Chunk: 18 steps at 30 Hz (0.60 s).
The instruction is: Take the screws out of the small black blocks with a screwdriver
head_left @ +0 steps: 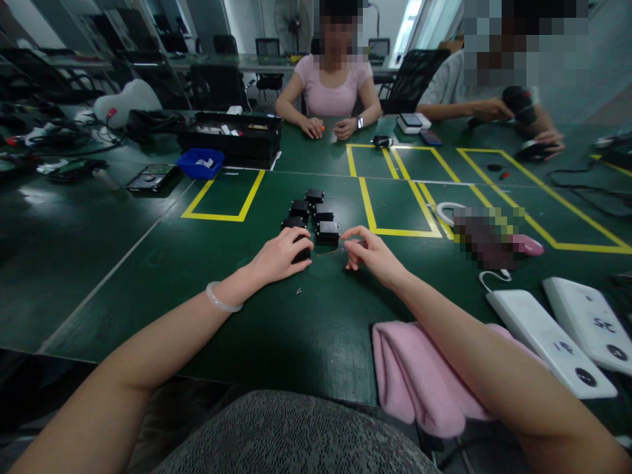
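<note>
My left hand (pixel 284 253) is closed over a small black box-shaped block (pixel 302 249), which looks like a servo, and its fingers hide part of it. From beside that block a thin wire (pixel 328 252) runs across to my right hand (pixel 370 255), whose thumb and forefinger pinch its end. Just beyond my hands stand several more black blocks of the same kind, the nearest (pixel 327 232) lying between them. A few tiny metal screws (pixel 299 290) rest on the green tabletop nearer to me.
Yellow tape rectangles (pixel 405 232) mark the table. A blue bin (pixel 200 163) and a black tray (pixel 232 135) stand at the back left. A pink cloth (pixel 419 375) and white power banks (pixel 553 342) lie at right. Two people sit opposite; one handles a dark object (pixel 519 105).
</note>
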Each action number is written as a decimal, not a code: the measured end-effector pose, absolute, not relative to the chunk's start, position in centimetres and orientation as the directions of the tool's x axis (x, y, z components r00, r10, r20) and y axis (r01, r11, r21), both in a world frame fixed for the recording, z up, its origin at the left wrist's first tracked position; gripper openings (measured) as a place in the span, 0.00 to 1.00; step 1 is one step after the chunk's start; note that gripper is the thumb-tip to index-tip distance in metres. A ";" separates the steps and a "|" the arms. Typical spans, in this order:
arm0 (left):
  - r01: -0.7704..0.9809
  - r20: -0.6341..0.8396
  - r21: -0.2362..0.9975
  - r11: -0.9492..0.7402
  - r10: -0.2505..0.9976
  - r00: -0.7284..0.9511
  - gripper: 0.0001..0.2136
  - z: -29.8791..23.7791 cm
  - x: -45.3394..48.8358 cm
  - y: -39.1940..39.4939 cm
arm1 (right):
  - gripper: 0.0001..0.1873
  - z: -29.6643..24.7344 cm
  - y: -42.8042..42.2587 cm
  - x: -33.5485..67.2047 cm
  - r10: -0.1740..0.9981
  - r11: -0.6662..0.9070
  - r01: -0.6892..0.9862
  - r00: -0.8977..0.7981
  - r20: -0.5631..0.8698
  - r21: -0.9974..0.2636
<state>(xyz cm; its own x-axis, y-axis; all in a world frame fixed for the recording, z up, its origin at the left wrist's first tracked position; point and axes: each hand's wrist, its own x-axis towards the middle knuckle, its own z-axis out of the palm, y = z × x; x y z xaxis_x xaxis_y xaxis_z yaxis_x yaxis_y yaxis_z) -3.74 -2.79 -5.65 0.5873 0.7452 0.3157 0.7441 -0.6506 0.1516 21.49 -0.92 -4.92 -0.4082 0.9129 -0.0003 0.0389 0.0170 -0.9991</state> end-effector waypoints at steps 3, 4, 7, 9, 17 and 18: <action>0.746 0.316 0.153 -0.648 0.747 0.584 0.11 -5.7 -3.7 -2.8 | 0.12 -4.9 -0.9 21.5 0.913 -0.007 0.038 -0.406 -0.022 -0.999; 0.746 0.317 0.154 -0.648 0.747 0.584 0.11 -5.7 -3.8 -2.8 | 0.12 -4.9 -0.9 21.5 0.911 -0.022 0.042 -0.410 -0.037 -0.999; 0.745 0.317 0.156 -0.649 0.747 0.584 0.11 -5.7 -3.8 -2.8 | 0.12 -5.0 -0.8 21.6 0.905 -0.035 0.058 -0.422 -0.056 -0.998; 0.744 0.317 0.156 -0.650 0.746 0.585 0.11 -5.7 -3.8 -2.8 | 0.11 -4.9 -0.9 21.5 0.909 -0.017 0.057 -0.416 -0.039 -0.998; 0.749 0.311 0.149 -0.645 0.750 0.584 0.11 -5.6 -3.7 -2.8 | 0.12 -4.9 -0.8 21.6 0.902 -0.048 0.044 -0.428 -0.063 -0.998; 0.749 0.309 0.148 -0.645 0.750 0.585 0.11 -5.6 -3.7 -2.8 | 0.12 -5.0 -0.8 21.6 0.903 -0.041 0.044 -0.426 -0.055 -0.998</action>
<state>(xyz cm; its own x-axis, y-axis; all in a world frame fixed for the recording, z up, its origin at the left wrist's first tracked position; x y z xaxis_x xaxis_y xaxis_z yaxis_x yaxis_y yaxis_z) -3.69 -2.82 -5.59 0.5846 0.7500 0.3094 0.7495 -0.6453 0.1480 21.57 -0.81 -4.98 -0.4263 0.9029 -0.0554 0.0437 -0.0406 -0.9982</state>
